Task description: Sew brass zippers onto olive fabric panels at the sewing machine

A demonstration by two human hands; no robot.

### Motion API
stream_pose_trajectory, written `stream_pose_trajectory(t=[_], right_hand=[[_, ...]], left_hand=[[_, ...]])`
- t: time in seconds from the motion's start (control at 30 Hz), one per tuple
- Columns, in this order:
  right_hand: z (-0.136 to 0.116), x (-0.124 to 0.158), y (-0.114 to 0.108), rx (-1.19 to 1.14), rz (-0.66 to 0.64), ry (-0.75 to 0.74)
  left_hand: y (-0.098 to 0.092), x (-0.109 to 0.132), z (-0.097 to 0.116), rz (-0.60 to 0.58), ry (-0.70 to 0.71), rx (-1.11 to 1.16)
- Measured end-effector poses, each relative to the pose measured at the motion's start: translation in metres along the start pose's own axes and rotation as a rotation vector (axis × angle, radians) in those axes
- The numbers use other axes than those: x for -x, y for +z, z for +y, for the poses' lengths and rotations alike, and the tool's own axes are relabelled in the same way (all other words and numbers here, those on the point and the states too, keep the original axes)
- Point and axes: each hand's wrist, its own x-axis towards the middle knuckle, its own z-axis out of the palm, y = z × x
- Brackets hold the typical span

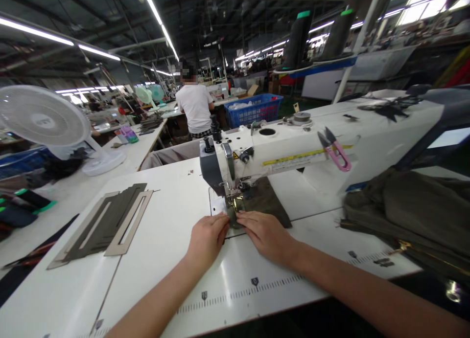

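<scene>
A white sewing machine (282, 152) stands before me, with a dark olive fabric piece (270, 201) lying under its needle and presser foot (235, 201). My left hand (208, 234) is closed at the fabric's left edge, its fingers together and the fingertips beside the foot. From the other side, my right hand (268, 234) presses and grips the same cloth, fingertips just right of the foot. What lies beneath the fingertips is partly hidden. Pink-handled thread snips (336, 152) rest against the machine's arm.
To the left lie olive strips with beige slotted templates (128, 225). A larger olive garment with a zipper (400, 220) is heaped at the right. A white fan (44, 118) stands at the left. Beyond the machine are a blue basket (253, 110) and a person in a white shirt (194, 108).
</scene>
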Motion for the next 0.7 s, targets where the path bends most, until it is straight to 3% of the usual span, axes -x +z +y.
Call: stream_pose_trajectory(t=[0.2,0.7], right_hand=[[0.001,0.004,0.003,0.101,-0.007,-0.112],[0.007,-0.002,0.004,0.251,-0.016,-0.164]], left_hand=[[0.004,0.001,-0.002,0.056,0.072,0.022],[-0.003,-0.016,0.001,-0.099,0.314,-0.255]])
